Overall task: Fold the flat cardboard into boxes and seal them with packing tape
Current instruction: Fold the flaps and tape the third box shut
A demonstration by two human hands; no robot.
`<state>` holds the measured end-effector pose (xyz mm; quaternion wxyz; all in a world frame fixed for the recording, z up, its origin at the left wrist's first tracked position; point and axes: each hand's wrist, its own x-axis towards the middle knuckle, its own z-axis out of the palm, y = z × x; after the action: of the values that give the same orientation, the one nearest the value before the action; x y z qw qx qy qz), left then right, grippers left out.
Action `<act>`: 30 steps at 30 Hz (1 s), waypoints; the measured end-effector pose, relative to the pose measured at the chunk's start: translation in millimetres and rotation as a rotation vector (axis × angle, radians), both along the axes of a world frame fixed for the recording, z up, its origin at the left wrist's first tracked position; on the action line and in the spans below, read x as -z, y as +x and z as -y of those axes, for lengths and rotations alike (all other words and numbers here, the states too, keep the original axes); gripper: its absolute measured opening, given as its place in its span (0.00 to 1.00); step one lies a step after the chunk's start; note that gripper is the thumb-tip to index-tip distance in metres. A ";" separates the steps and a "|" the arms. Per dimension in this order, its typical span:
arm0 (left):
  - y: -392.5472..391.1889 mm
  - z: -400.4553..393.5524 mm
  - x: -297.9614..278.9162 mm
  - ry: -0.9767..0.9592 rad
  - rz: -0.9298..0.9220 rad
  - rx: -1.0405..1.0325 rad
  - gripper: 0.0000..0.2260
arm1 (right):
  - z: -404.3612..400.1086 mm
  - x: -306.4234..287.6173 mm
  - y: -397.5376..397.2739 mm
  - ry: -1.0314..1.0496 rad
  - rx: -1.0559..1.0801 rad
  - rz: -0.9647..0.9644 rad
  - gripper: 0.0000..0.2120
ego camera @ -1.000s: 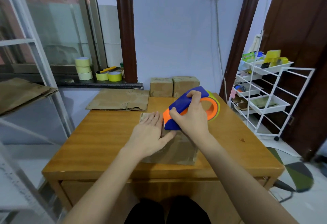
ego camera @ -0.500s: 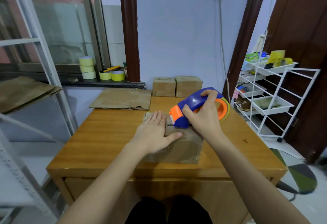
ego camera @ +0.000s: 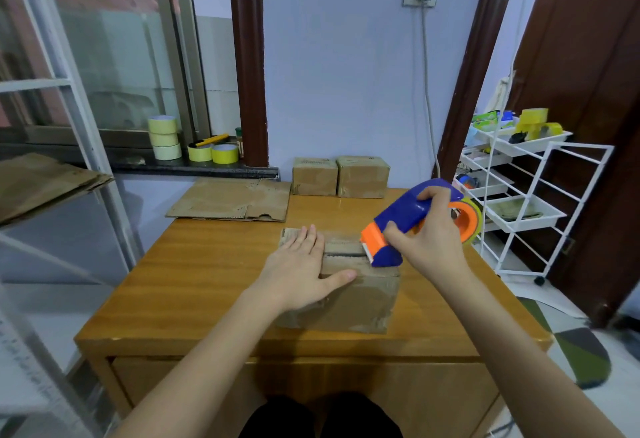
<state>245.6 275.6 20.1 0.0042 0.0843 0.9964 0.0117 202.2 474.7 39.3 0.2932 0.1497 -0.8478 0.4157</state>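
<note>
Two hands at work: left hand (ego camera: 300,273) flat, fingers straight, pressing brown cardboard box (ego camera: 349,294) mid-desk (ego camera: 194,285); right hand (ego camera: 427,242) fingers curled around blue-and-orange tape dispenser (ego camera: 398,226) at box's right top edge. Bare desk either side.

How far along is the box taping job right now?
Done: two closed boxes stand at the table's back. In hand: left hand presses the box while right hand runs the tape dispenser along its top seam. Left: flat cardboard remains unfolded.
</note>
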 end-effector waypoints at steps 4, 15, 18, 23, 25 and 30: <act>0.0 -0.7 -0.4 -0.006 -0.001 -0.008 0.44 | 12.0 -9.0 -3.1 0.282 0.042 -0.039 0.23; -3.4 -9.5 -10.5 0.011 -0.020 0.040 0.39 | 27.8 -21.9 -6.1 0.580 0.030 -0.088 0.26; -2.3 -27.9 -4.5 0.027 -0.067 0.097 0.40 | 25.6 -20.6 -8.0 0.545 0.024 -0.086 0.26; -3.3 -34.6 14.7 -0.007 -0.201 0.079 0.40 | 17.9 -11.3 -7.6 0.430 0.013 -0.085 0.24; -4.4 -32.8 13.6 -0.009 -0.190 0.084 0.40 | 16.6 -9.4 -7.6 0.372 0.002 -0.071 0.24; -3.4 -20.3 12.5 -0.006 -0.203 0.065 0.39 | 26.5 -5.6 -11.2 0.282 -0.060 -0.075 0.25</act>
<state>242.3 295.9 7.7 -0.0961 0.1172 0.9884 0.0002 191.0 448.3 44.9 0.2878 0.2302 -0.8815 0.2951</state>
